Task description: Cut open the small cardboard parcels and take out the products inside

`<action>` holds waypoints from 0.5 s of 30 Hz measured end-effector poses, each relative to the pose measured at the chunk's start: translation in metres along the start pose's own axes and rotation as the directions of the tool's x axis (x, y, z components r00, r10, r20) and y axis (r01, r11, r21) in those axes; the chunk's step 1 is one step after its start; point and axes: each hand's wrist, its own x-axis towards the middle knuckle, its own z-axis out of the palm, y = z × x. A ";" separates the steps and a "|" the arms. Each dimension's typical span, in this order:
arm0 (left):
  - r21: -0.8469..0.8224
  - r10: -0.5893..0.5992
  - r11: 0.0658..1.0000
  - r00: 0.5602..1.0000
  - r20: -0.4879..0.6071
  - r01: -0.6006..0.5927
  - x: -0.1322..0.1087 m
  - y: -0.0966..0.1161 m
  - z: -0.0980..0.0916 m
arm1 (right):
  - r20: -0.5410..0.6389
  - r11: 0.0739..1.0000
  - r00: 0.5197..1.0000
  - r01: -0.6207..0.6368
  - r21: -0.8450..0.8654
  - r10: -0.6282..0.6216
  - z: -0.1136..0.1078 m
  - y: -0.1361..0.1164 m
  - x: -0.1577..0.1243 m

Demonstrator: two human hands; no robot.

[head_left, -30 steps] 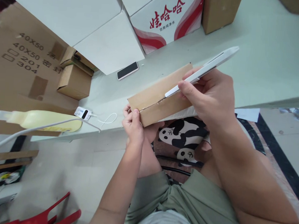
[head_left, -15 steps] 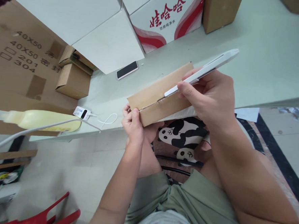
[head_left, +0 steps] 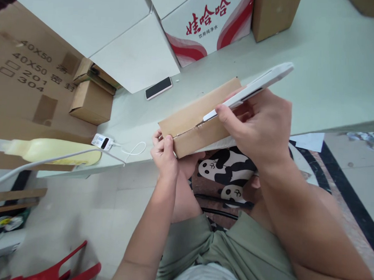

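A small brown cardboard box [head_left: 195, 115] lies tilted at the near edge of the pale green table [head_left: 320, 80]. My left hand [head_left: 166, 153] is closed round the box's near left corner, thumb on top by the seam. My right hand [head_left: 257, 123] is closed on a white utility knife [head_left: 251, 89], held like a pen. The knife's tip rests on the seam along the middle of the box's top.
A black phone [head_left: 159, 87] lies on the table behind the box. White boxes [head_left: 131, 56], a red-printed carton [head_left: 209, 23] and brown cartons [head_left: 91, 102] stand at the back. A pale yellow bottle [head_left: 47, 150] and a small white charger [head_left: 103, 142] sit left. A red chair [head_left: 61, 267] is below.
The knife's tip has slid a little to the left along the box's seam, and my right hand has moved with it. My left hand still grips the same corner.
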 end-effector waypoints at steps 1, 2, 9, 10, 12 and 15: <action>0.002 -0.004 1.000 1.000 0.002 0.004 0.000 0.000 0.000 | -0.015 1.000 1.000 0.004 -0.009 -0.005 0.000 -0.001 0.001; 0.006 -0.006 1.000 1.000 0.004 0.006 0.000 0.000 -0.001 | -0.034 1.000 0.999 0.010 -0.019 -0.010 -0.001 -0.002 0.001; 0.059 -0.010 0.998 1.000 0.015 0.009 0.003 -0.003 0.001 | -0.185 0.997 0.983 -0.001 -0.077 -0.014 -0.015 -0.010 0.006; 0.055 -0.006 0.998 1.000 0.009 0.006 0.003 -0.003 0.002 | -0.190 0.999 0.982 0.004 -0.040 -0.012 -0.017 -0.009 0.006; 0.052 0.005 0.999 1.000 0.001 -0.005 0.003 -0.005 0.003 | -0.174 0.998 0.985 0.015 0.059 -0.004 -0.018 -0.008 0.006; 0.059 0.025 0.998 1.000 -0.007 -0.024 0.003 -0.007 0.004 | -0.108 0.984 0.994 0.017 0.175 0.002 -0.015 -0.008 0.004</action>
